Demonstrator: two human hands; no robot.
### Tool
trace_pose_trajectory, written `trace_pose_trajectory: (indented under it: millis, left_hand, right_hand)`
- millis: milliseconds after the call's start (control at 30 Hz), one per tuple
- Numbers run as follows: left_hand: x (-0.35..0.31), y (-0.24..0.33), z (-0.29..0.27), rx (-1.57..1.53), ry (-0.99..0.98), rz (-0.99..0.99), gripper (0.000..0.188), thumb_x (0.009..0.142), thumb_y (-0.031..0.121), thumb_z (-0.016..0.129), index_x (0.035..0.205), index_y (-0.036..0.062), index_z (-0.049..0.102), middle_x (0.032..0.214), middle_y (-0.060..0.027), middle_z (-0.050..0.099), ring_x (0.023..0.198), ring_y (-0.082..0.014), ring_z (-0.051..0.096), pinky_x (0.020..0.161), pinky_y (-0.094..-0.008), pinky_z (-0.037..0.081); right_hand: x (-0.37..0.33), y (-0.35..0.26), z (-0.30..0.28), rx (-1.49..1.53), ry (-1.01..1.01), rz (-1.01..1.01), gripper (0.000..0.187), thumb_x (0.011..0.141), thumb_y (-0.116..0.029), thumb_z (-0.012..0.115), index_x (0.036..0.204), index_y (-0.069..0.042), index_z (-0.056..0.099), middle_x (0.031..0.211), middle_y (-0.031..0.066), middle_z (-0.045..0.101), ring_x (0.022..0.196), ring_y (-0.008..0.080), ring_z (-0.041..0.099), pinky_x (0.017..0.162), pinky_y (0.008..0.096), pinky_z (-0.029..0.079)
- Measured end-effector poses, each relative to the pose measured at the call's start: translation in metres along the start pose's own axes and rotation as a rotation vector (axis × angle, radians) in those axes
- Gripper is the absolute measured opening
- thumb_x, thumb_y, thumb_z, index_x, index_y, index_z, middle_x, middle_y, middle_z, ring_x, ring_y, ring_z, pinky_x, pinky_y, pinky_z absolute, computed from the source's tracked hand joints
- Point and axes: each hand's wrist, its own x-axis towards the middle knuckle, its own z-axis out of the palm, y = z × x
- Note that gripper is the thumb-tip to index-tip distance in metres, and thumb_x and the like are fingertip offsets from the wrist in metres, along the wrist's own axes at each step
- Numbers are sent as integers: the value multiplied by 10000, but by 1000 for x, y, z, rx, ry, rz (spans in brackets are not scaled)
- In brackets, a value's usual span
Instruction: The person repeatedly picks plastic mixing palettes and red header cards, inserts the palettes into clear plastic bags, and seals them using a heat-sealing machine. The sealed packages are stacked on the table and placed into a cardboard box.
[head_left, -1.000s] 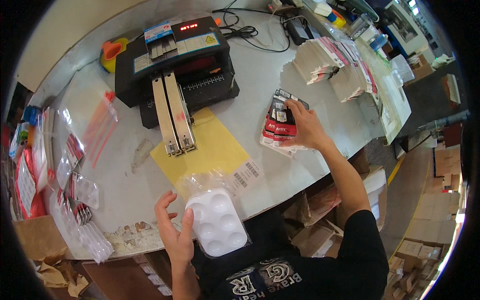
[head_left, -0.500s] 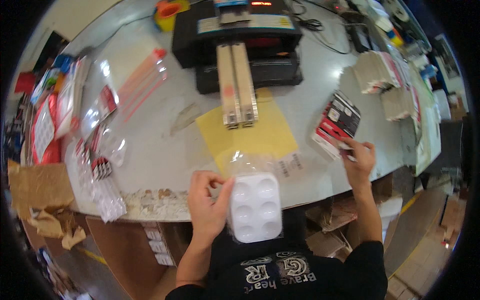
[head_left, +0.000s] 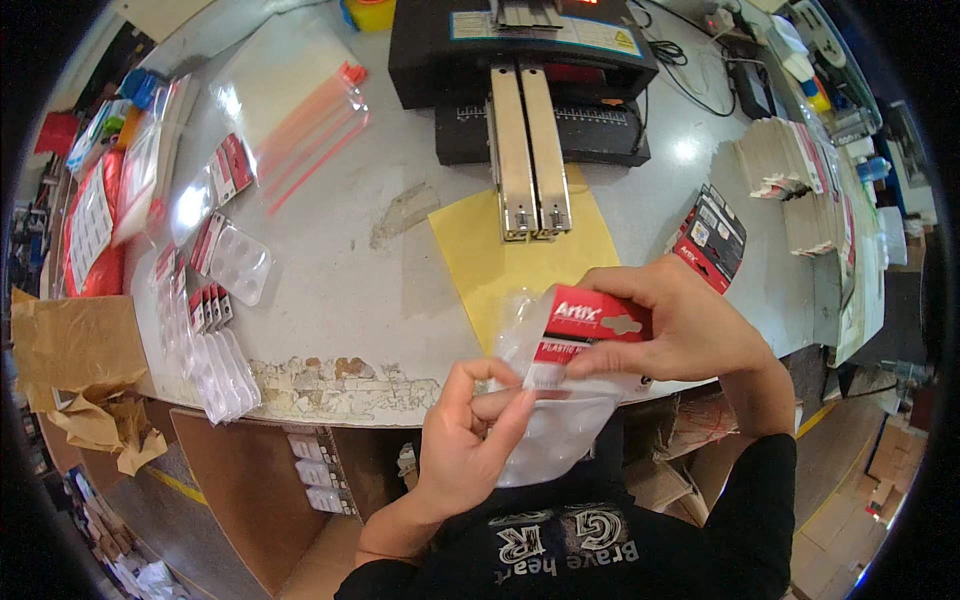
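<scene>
Over the table's front edge I hold a white plastic paint palette (head_left: 555, 440) in a clear bag. My left hand (head_left: 465, 445) is closed on the bag's upper left, thumb and fingers pinching it. My right hand (head_left: 695, 325) grips a red and white header card (head_left: 580, 312) with a hang hole. The card lies over the bag's upper end; whether it is folded around the plastic I cannot tell. Just beyond my right hand, a few red and black cards (head_left: 712, 235) lie on the table.
A black machine (head_left: 520, 60) with two metal rails (head_left: 525, 150) stands ahead, its rails over a yellow sheet (head_left: 470, 250). Carded palette packs (head_left: 225, 375) lie at left near clear bags (head_left: 290, 100). Card stacks (head_left: 790, 165) stand at right. An open cardboard box (head_left: 250, 480) sits below the edge.
My right hand has come from the card pile to the bag, bringing a header card. The bagged palette has tilted and moved right, and both hands now meet at it.
</scene>
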Motion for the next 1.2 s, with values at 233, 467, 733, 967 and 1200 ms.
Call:
trace_pose_trajectory:
  millis: [233,467,733,967,1200]
  left_hand:
    - [17,-10,0,-7,17,65,185,955,108,567,1065,-30,623,889,-25,699,634,0,484,573,-148,387]
    - [15,-12,-1,131,92,49,169,937,108,590,978,-44,652,837,-25,670,742,-46,552,659,-182,436]
    - [13,-14,-1,163,71,169,130,922,67,596,974,-36,657,702,36,596,607,-1,436,536,-157,345]
    - [12,-27,-3,71,424,299,146,905,36,601,957,-85,667,771,-8,637,677,-30,498,592,-166,386]
    - [10,-34,-2,115,444,311,197,934,78,580,981,-95,664,804,-38,661,692,-46,516,622,-181,420]
  right_hand:
    - [1,13,12,-2,29,39,273,784,-208,771,912,-7,637,678,86,607,579,111,536,552,262,427]
    - [-2,13,15,-97,42,-35,203,862,-202,668,888,-12,601,648,153,553,569,308,545,523,328,404]
    - [-5,16,4,-175,-47,-136,265,825,-240,696,923,-20,584,668,160,554,600,336,539,536,362,411]
    - [-36,31,30,353,236,167,219,811,-195,746,838,16,692,704,60,643,535,94,573,489,249,443]
    - [-57,43,61,618,239,274,143,904,-80,610,857,36,679,722,47,652,547,93,597,478,234,449]
